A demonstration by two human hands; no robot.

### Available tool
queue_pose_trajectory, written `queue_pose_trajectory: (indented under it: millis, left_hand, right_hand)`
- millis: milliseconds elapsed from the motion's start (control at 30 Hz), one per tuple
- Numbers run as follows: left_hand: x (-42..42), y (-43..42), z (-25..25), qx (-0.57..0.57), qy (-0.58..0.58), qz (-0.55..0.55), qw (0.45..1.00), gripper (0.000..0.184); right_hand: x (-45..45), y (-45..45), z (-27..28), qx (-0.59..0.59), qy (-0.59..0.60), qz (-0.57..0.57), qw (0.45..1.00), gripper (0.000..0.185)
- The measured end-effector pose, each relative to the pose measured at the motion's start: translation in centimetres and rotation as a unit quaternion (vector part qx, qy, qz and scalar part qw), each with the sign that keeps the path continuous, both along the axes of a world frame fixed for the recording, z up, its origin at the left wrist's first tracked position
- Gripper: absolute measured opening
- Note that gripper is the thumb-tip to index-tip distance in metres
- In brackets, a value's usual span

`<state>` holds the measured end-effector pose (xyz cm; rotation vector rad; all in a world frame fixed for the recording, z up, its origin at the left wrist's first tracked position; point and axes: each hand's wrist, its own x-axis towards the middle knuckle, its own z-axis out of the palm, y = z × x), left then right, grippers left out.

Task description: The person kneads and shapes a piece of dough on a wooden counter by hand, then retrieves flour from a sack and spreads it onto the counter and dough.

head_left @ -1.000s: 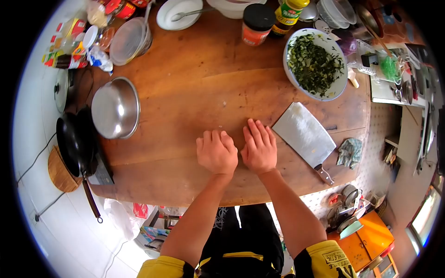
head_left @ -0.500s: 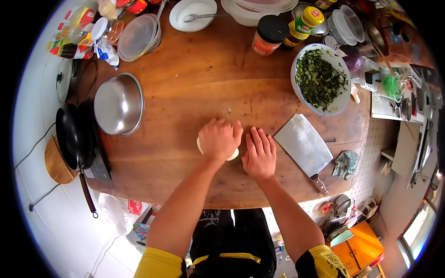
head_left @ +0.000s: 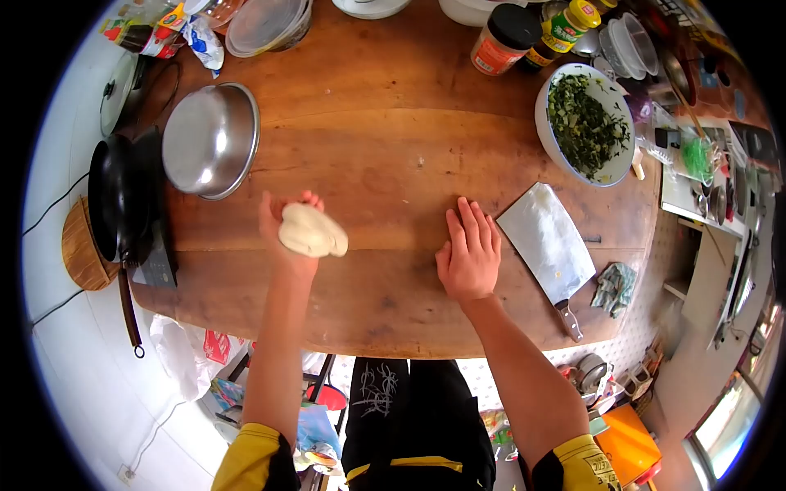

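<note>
On the wooden counter (head_left: 368, 147), a white bowl (head_left: 543, 124) of chopped greens (head_left: 585, 127) and a steel bowl (head_left: 205, 139) stand well apart; a cleaver (head_left: 548, 243) lies just beside the right hand (head_left: 472, 258), which rests flat, fingers slightly spread, gripping nothing. The blurred left hand (head_left: 273, 235) has its fingers curled round pale dough (head_left: 312, 231), over the counter's left part. A loose hold could drop the dough; a rightward slide could bring the right hand against the blade. Counted: one white bowl of greens, one steel bowl, one cleaver, two hands, one dough piece.
</note>
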<state>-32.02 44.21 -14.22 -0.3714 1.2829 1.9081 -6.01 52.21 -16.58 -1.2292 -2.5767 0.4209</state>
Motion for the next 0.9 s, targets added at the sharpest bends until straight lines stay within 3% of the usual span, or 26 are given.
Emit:
queue_pose_trajectory:
  millis: [100, 167, 233, 300, 367, 400, 433, 500, 567, 667, 800, 867, 900]
  left_hand:
    - [1.3, 4.9, 2.1, 0.072, -0.046, 0.027, 0.996, 0.040]
    - [0.9, 4.8, -0.4, 0.110, -0.043, -0.007, 0.993, 0.042]
    - [0.8, 3.8, -2.3, 0.208, -0.125, -0.047, 0.969, 0.042]
    - [1.2, 3.7, -1.8, 0.229, -0.114, -0.050, 0.965, 0.042]
    - [1.3, 3.7, 0.0, 0.135, 0.023, 0.040, 0.990, 0.042]
    - [1.9, 4.6, 2.3, 0.102, 0.115, 0.023, 0.988, 0.045]
    - [1.8, 4.8, 2.4, 0.102, 0.111, 0.018, 0.988, 0.045]
    - [1.9, 4.8, 2.2, 0.179, 0.194, -0.105, 0.959, 0.048]
    - [2.6, 5.6, -0.1, 0.151, 0.177, -0.087, 0.969, 0.050]
    - [2.8, 5.5, -1.5, 0.070, 0.312, -0.126, 0.939, 0.052]
    - [1.7, 2.6, -1.0, 0.046, 0.284, -0.180, 0.941, 0.049]
    - [1.0, 1.7, -0.3, -0.220, 0.476, -0.246, 0.815, 0.043]
    - [1.0, 1.6, 0.0, -0.220, 0.479, -0.246, 0.814, 0.043]
  right_hand:
    - [0.0, 0.0, -0.2, 0.001, -0.004, 0.001, 1.000, 0.045]
    - [0.0, 0.1, -0.2, 0.004, -0.004, 0.002, 1.000, 0.045]
    - [-0.1, 0.1, -0.2, 0.002, -0.007, -0.002, 1.000, 0.045]
    - [0.0, 0.1, -0.2, -0.004, -0.009, -0.002, 1.000, 0.046]
    - [0.1, 0.0, -0.2, -0.006, -0.009, -0.006, 1.000, 0.047]
    - [0.0, 0.1, -0.4, -0.006, -0.005, -0.005, 1.000, 0.047]
    - [-0.1, 0.2, -0.4, -0.006, -0.008, -0.010, 1.000, 0.047]
    - [0.0, 0.1, -0.3, -0.012, -0.011, -0.005, 1.000, 0.047]
    - [0.2, 0.0, -0.4, -0.016, -0.017, -0.006, 1.000, 0.046]
    - [0.0, 0.3, -0.6, -0.009, -0.015, -0.004, 1.000, 0.047]
    - [0.0, 0.0, -0.2, -0.026, -0.024, 0.000, 0.999, 0.048]
    - [0.0, 0.0, -0.3, -0.026, -0.030, -0.003, 0.999, 0.049]
    - [0.0, 0.1, -0.4, -0.025, -0.027, -0.004, 0.999, 0.049]
